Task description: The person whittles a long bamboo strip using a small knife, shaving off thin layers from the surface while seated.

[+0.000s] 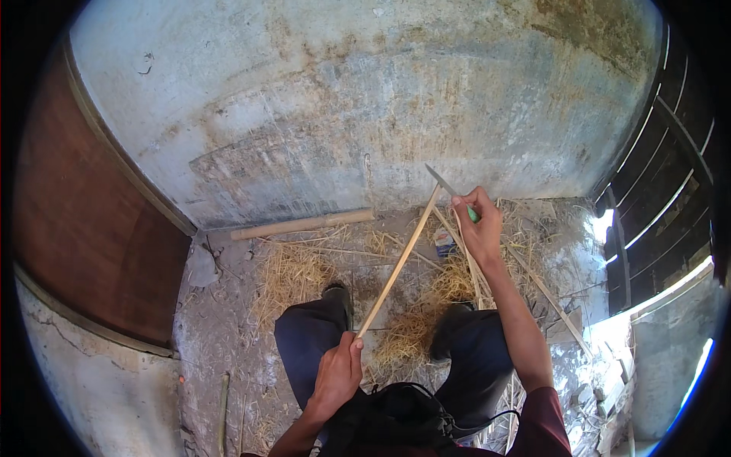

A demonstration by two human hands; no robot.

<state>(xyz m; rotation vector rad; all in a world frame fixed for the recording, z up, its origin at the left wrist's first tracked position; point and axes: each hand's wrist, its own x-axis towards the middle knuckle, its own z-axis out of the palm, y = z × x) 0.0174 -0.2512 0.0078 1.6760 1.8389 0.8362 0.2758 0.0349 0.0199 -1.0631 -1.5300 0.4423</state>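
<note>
My left hand [335,377] is closed around the near end of a long, narrow strip of pale wood or bamboo [399,264], which slants away from me and to the right. In my right hand [481,228] is a knife [441,181] with a green handle, gripped with the fingers curled round it. Its pointed blade lies at the strip's far tip and points up and to the left. Whether the edge is biting into the strip, I cannot tell. Both hands are in front of my dark-trousered legs.
Curly shavings [293,280] cover the floor around my feet. A thick bamboo pole [304,224] lies along the base of the stained wall [327,129]. A small blue-and-white packet [445,244] and loose strips [544,293] are on the right, near dark slats [662,198]. A brown panel [99,206] stands left.
</note>
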